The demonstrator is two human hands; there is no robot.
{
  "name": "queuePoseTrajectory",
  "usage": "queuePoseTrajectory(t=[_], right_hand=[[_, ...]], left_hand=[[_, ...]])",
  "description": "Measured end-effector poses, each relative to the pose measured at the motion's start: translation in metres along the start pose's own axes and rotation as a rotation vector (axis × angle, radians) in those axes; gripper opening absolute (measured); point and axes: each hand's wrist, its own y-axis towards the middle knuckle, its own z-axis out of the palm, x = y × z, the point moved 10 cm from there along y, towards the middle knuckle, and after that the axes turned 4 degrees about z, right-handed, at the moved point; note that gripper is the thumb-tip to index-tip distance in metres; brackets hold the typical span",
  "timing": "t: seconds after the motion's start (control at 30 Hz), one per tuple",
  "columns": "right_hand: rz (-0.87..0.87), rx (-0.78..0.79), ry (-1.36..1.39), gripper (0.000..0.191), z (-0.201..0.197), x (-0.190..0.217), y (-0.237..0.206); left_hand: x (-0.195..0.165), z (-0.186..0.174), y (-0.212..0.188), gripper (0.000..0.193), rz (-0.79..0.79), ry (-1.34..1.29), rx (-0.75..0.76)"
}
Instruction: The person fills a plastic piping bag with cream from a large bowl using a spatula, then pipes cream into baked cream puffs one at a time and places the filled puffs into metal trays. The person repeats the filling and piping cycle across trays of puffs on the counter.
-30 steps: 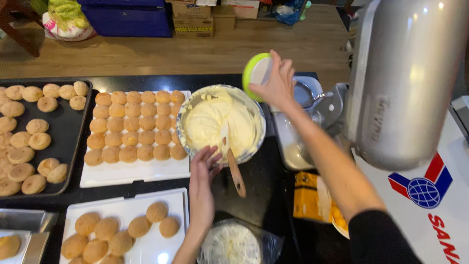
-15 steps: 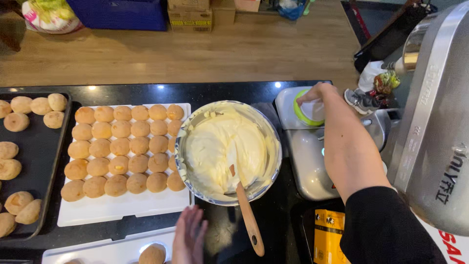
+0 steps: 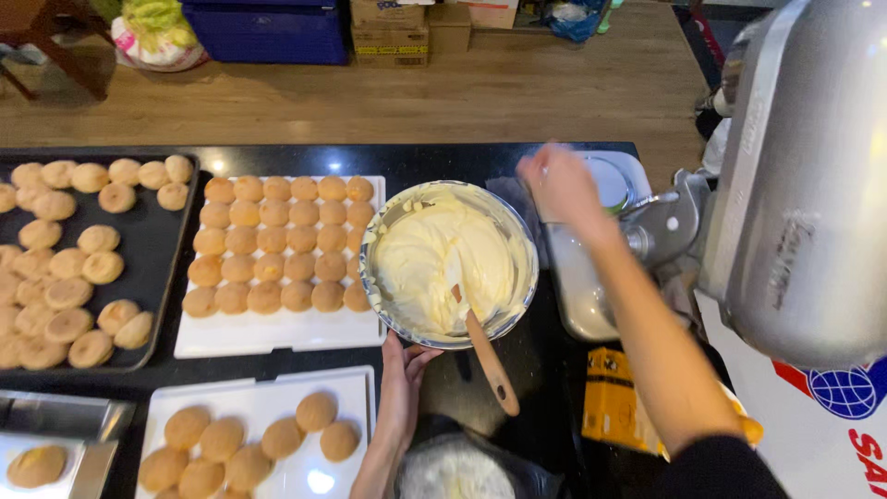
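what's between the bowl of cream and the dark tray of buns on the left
In the head view, a white board with rows of round buns lies between the metal bowl and the dark tray.

a black sleeve covers the right upper arm; both hands and forearms are bare.

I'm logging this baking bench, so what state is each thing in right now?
Mixing bowl: upright, full of pale cream.
Spatula: blade in the cream, handle over the rim.
Left hand: open, touching the bowl's near edge.
Right hand: blurred, grip unclear.
White tray: buns in rows.
Dark tray: buns scattered loosely.
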Motion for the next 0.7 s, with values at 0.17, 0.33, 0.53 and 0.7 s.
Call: queuePoseTrajectory(t=[0.17, 0.33, 0.53, 0.7], right_hand=[[-0.023, 0.441, -0.316, 0.063, 0.013, 0.086, -0.255], [-0.003, 0.594, -0.275, 0.083, 0.021, 0.092, -0.317], [-0.256, 0.364, -0.544, 0.093, -0.012, 0.056, -0.248], [-0.462, 0.276, -0.950, 0.024, -0.062, 0.041, -0.224]], left_hand=[[0.029, -0.050, -0.018, 0.068, -0.228, 0.176, 0.159], [-0.018, -0.102, 0.036, 0.098, -0.014, 0.367, 0.080], [-0.047, -0.072, 0.092, 0.129, -0.145, 0.253, 0.025], [0.000, -0.049, 0.051, 0.138, -0.328, 0.224, 0.217]])
